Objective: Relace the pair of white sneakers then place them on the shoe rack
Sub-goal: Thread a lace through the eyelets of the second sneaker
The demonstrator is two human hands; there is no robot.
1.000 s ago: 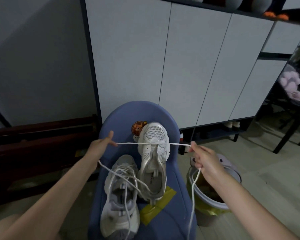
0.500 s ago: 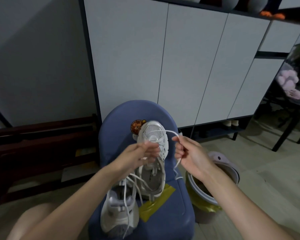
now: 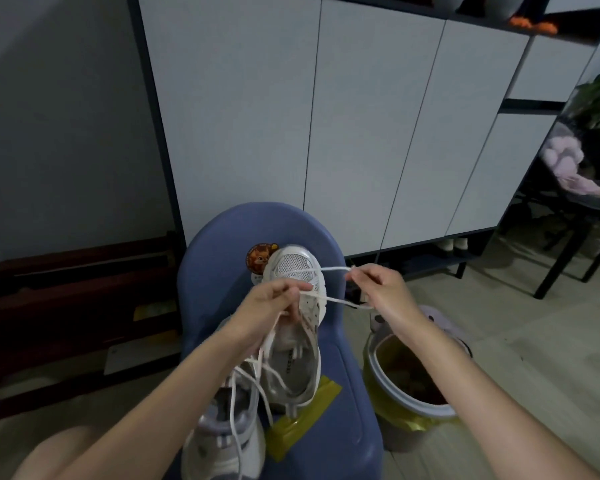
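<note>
pinching white lace (image 3: 329,270) ends, both hands' fingers (image 3: 355,274) over mesh-toed sneaker (image 3: 293,268).

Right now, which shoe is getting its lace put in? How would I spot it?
Look at the blue chair in front of the white cabinet. Two white sneakers lie on its seat; it is the farther sneaker, toe beside a round cartoon sticker. Only this one has both hands pulling its lace.

Two white sneakers (image 3: 293,327) side by side, toes away, white lace (image 3: 329,270) loose across the farther one
</note>
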